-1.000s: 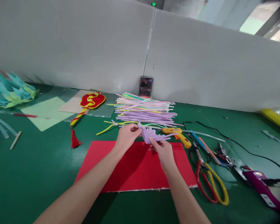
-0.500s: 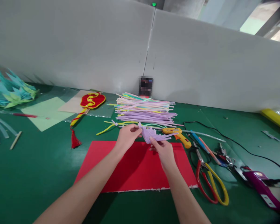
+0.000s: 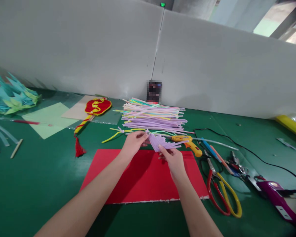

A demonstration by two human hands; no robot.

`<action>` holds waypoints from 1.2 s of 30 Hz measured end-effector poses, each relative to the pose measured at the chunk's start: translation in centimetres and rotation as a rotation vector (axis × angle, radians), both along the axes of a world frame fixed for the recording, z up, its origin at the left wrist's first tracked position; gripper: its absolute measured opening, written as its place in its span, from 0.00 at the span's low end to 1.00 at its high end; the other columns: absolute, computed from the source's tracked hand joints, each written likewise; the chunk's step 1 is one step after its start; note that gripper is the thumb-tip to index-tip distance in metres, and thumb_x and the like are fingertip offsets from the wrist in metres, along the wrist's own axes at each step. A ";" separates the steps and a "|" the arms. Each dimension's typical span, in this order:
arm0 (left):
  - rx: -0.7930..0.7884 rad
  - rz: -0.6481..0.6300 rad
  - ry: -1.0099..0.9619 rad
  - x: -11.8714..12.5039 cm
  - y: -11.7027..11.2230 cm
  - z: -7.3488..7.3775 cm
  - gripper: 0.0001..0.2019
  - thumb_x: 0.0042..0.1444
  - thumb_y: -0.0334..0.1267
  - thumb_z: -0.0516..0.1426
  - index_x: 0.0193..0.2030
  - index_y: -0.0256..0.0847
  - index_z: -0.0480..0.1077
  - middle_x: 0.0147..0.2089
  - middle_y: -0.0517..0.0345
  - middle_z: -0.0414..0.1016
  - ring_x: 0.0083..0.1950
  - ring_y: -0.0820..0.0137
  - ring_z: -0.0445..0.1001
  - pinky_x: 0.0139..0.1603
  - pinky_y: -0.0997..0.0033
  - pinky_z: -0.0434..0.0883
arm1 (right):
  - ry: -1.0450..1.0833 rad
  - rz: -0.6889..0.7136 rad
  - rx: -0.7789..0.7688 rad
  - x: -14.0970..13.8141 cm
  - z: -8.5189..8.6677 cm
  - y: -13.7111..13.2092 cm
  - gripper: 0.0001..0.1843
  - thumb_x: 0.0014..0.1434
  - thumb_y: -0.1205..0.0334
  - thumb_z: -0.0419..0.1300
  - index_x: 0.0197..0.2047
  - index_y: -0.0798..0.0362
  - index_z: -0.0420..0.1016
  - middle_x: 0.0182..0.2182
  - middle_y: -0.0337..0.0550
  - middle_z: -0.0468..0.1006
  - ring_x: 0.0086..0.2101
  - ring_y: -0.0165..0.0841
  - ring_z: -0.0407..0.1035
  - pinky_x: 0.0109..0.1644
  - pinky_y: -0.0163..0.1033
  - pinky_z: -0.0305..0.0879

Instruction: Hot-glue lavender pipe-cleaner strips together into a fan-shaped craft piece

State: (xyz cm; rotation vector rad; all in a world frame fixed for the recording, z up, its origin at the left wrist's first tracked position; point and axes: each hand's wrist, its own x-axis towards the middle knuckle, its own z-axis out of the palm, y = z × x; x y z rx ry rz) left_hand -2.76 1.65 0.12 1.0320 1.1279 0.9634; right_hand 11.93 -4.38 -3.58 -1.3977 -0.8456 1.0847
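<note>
Both my hands hold a small lilac bundle of folded pipe cleaners [image 3: 160, 142] just above the far edge of a red sheet [image 3: 143, 181]. My left hand [image 3: 134, 144] pinches its left end with fingers closed. My right hand [image 3: 173, 160] grips the lower right side, fingers closed too. Behind the bundle lies a stack of pastel pipe cleaners [image 3: 153, 117], mostly lilac, pink and yellow. A yellow-green pipe cleaner [image 3: 113, 135] curves loose in front of that stack.
A yellow glue gun [image 3: 188, 143] lies right of my hands. Further right are red-and-yellow scissors [image 3: 222, 191], pliers, a black cord and a purple tool [image 3: 277, 197]. A red ornament with a tassel [image 3: 95, 108], pale green paper [image 3: 48, 120] and teal paper leaves [image 3: 11, 95] lie left.
My left hand's fingers have shifted slightly on the bundle's left end. The bundle and my right hand stay almost where they were.
</note>
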 end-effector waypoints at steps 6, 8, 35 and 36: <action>-0.018 0.022 -0.033 -0.2 -0.1 0.2 0.08 0.46 0.39 0.60 0.30 0.35 0.71 0.28 0.56 0.78 0.29 0.70 0.76 0.31 0.73 0.71 | 0.002 0.001 -0.009 0.0 -0.1 0.1 0.18 0.41 0.51 0.66 0.28 0.58 0.75 0.19 0.38 0.74 0.19 0.29 0.68 0.23 0.34 0.67; -0.019 0.020 -0.036 -0.2 -0.1 0.2 0.08 0.47 0.38 0.60 0.30 0.35 0.71 0.29 0.55 0.78 0.29 0.69 0.76 0.31 0.72 0.71 | -0.003 0.001 -0.014 0.0 -0.1 0.0 0.18 0.41 0.50 0.66 0.28 0.58 0.75 0.19 0.39 0.74 0.19 0.29 0.68 0.23 0.34 0.66; -0.046 0.011 -0.031 -0.3 -0.1 0.4 0.08 0.52 0.38 0.56 0.27 0.36 0.70 0.27 0.56 0.77 0.31 0.70 0.76 0.33 0.72 0.72 | -0.031 0.000 -0.006 0.1 -0.1 0.0 0.21 0.39 0.47 0.65 0.28 0.58 0.75 0.19 0.40 0.74 0.18 0.30 0.68 0.23 0.35 0.66; -0.046 0.014 -0.029 -0.3 -0.1 0.4 0.09 0.52 0.38 0.56 0.27 0.36 0.70 0.27 0.56 0.77 0.30 0.70 0.76 0.33 0.72 0.72 | -0.031 0.000 -0.005 0.1 -0.2 0.0 0.21 0.39 0.47 0.65 0.28 0.58 0.75 0.19 0.40 0.74 0.18 0.30 0.68 0.23 0.35 0.66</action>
